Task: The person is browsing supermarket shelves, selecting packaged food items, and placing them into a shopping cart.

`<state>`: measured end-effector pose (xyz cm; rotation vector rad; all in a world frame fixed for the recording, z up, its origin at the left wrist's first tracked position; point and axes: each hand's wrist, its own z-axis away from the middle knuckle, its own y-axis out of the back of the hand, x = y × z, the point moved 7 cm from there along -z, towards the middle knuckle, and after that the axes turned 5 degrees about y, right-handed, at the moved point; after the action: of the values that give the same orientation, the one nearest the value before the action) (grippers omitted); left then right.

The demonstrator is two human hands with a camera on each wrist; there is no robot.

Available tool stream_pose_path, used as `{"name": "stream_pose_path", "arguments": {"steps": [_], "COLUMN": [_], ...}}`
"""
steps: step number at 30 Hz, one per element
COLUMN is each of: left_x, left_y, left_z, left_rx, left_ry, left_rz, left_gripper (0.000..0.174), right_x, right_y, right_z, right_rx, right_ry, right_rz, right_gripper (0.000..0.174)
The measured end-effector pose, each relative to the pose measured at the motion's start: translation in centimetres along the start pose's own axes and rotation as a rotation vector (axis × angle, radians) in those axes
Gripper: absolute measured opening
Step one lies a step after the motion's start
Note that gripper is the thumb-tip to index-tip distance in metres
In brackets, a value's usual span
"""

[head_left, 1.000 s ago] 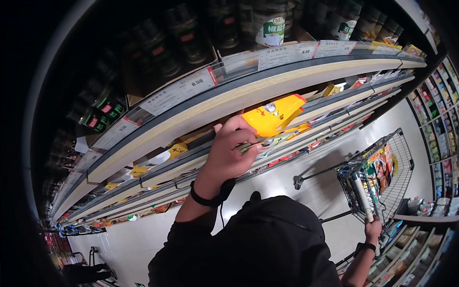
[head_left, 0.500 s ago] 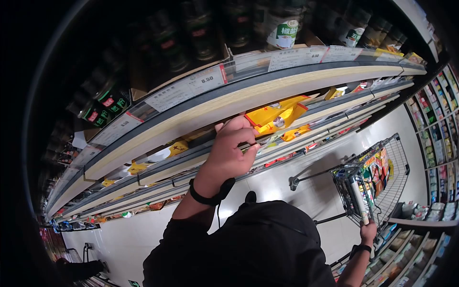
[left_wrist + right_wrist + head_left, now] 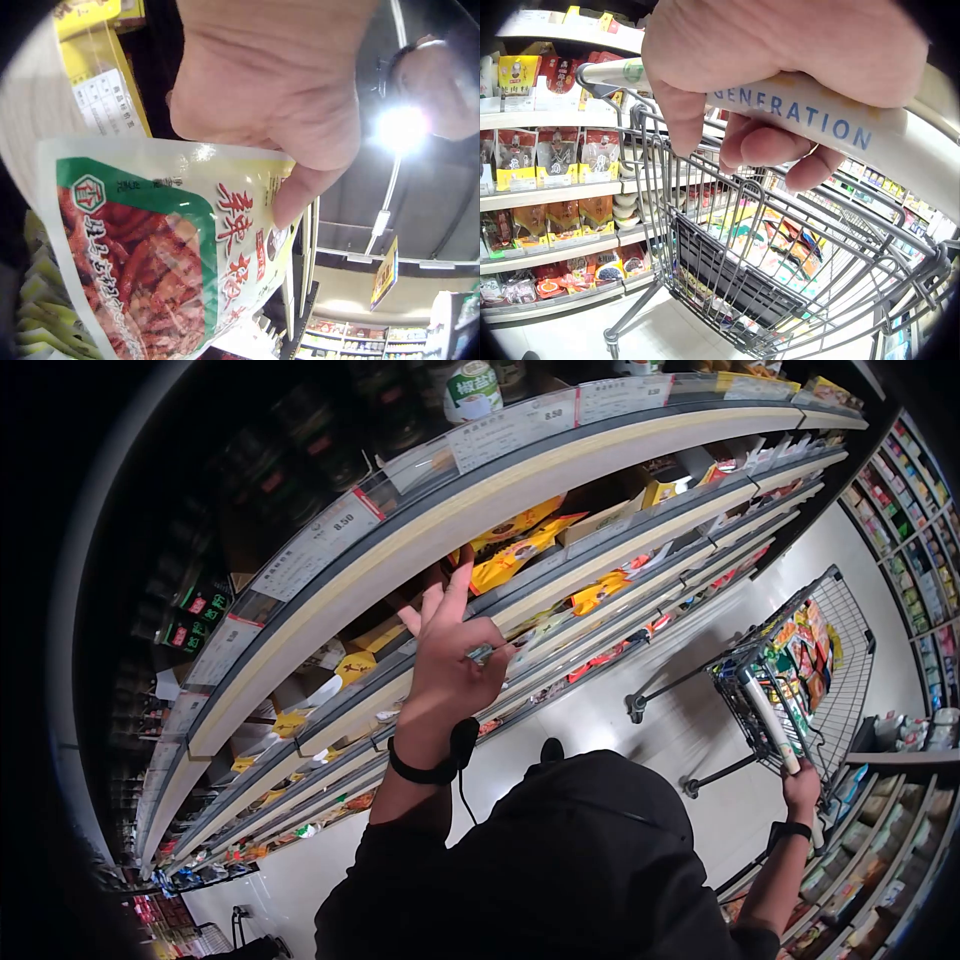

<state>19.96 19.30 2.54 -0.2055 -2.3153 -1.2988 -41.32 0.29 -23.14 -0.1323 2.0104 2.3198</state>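
Observation:
In the head view my left hand [image 3: 450, 660] is at the shelf, thumb bent inward and other fingers stretched towards yellow packets [image 3: 510, 563]. The left wrist view shows this hand [image 3: 262, 82] pinching the top edge of a white-and-green packet [image 3: 150, 247] with a picture of red food; the fingers behind it are hidden. My right hand [image 3: 802, 790] grips the handle [image 3: 770, 725] of a shopping cart. From the right wrist view, the hand [image 3: 780, 52] lies over the white handle [image 3: 817, 120], fingers curled beneath it.
Jars with green labels [image 3: 472, 390] stand on the upper shelf, behind price tags [image 3: 515, 432]. Colourful packets [image 3: 805, 650] lie in the cart. More stocked shelves [image 3: 555, 187] line the other side of the aisle. A ceiling light [image 3: 401, 129] shines overhead.
The yellow packet by my left hand has come to lie in the shelf with other yellow packets. My left fingers have straightened away from it. The head view has shifted; my right hand stays on the handle.

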Motion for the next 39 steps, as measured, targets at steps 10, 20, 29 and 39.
{"name": "stream_pose_path", "arguments": {"steps": [10,20,29,39], "left_x": [2.9,10.0,16.7,25.2], "left_y": [-0.2,0.4,-9.9,-15.0], "left_z": [1.6,4.5,8.7,9.8], "left_rx": [0.076,0.226,-0.597,-0.719], "left_ry": [-0.025,-0.073,-0.151,-0.161], "left_rz": [-0.139,-0.226,0.114,0.087], "left_gripper": [0.014,0.016,0.012,0.007], "right_x": [0.1,-0.7,-0.1,1.2], "right_y": [0.1,2.1,3.6,4.2], "right_z": [0.1,2.0,3.6,4.2], "right_rx": [0.032,0.122,0.15,0.207], "right_ry": [0.033,0.111,0.236,0.387], "right_rz": [0.019,-0.041,-0.164,-0.258], "right_gripper": [0.033,0.026,0.033,0.053]}}
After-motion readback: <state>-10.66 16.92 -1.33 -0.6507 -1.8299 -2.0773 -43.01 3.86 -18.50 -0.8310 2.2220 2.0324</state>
